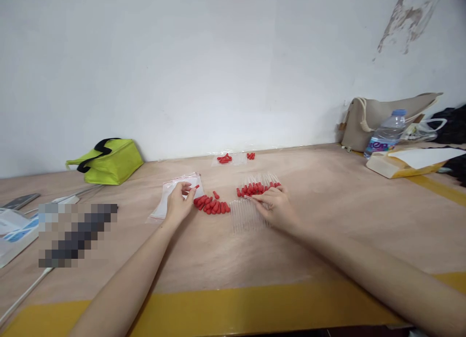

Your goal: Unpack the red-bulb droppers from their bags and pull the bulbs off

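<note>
My left hand (179, 201) is closed, pinching a red rubber dropper bulb (197, 186) between thumb and fingertips above some white plastic bags (163, 203). With its fingers pinched, my right hand (275, 204) holds a thin clear dropper tube (248, 196), whose end points left toward the other hand. Between the hands lies a heap of red bulbs (213, 205). Just right of the heap, clear tubes (244, 218) lie side by side, partly hidden by my right hand. Behind that hand is a row of droppers with red bulbs (255, 188) fitted on their ends.
Farther back, more red bulbs (224, 158) lie on clear plastic by the wall. A lime-green bag (120, 160) sits at the left. At the right are a water bottle (385, 133), a beige bag (358, 128) and an open envelope (404, 164). Yellow tape (225, 308) runs along the front edge.
</note>
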Demonstrator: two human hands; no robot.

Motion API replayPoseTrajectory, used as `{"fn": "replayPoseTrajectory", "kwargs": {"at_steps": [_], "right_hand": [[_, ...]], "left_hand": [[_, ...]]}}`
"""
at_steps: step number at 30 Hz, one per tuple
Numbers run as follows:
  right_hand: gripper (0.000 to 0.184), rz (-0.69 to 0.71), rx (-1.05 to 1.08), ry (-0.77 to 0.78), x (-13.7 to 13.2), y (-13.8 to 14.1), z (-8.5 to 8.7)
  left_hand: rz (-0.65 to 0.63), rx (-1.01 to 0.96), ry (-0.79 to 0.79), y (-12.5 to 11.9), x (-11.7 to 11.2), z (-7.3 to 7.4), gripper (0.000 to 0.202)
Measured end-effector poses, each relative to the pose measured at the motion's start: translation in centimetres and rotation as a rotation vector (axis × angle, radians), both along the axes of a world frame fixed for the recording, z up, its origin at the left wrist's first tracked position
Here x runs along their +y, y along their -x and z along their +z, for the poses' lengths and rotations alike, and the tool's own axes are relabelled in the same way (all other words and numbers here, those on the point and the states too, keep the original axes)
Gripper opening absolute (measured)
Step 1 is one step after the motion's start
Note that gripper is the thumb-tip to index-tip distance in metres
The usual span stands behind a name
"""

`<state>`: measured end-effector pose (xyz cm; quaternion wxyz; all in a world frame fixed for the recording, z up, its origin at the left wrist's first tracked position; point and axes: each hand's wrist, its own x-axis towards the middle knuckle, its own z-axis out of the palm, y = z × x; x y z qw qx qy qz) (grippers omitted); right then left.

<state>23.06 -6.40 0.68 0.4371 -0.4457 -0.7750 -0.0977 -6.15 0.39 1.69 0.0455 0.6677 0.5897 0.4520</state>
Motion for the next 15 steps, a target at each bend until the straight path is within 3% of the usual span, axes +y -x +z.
{"fn": "replayPoseTrajectory", "kwargs": {"at_steps": [6, 15], "right_hand": [[0.016, -0.019, -0.178, -0.107, 0.4, 2.7, -0.4], [0.016, 0.009, -0.236, -0.013, -0.6, 3.5, -0.6]], "left_hand": [[-0.02, 0.014, 0.112, 0.3, 1.2, -1.1, 0.031], [-0.077, 0.145, 0.227, 0.0, 1.3, -1.4, 0.034]]}}
